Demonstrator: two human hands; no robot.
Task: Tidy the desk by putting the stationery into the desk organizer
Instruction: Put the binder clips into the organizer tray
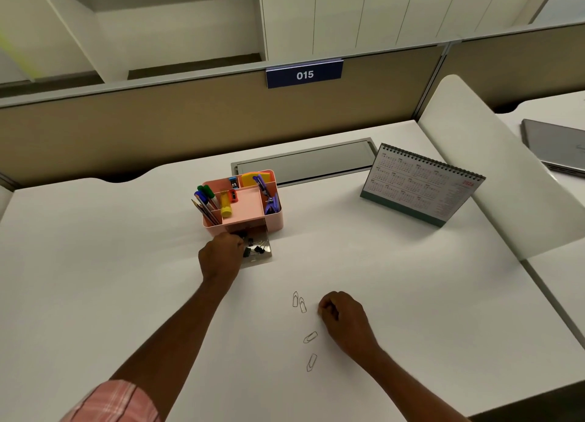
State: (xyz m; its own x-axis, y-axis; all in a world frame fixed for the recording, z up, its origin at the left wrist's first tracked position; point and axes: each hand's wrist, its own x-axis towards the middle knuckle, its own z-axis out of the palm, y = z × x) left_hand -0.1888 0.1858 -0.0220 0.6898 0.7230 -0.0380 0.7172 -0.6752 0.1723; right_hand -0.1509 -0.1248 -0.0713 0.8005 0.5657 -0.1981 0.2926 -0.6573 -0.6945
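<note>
The pink plastic desk organizer (250, 220) looks nearly full, four silver wire paper clips (311, 337) wait lower middle, and left hand (221, 254) and right hand (340, 314) curl, hold unclear.

Open desk (95, 279) left, calendar (421, 184) obstructing right

We count four paper clips (303, 304) on the bench (126, 263), one pink organizer (274, 220), one desk calendar (418, 187), one laptop (557, 146).

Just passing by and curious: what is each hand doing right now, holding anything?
Left hand: reaching into the drawer among binder clips; grip cannot be told.
Right hand: fingers curled on the desk; contents cannot be told.
</note>
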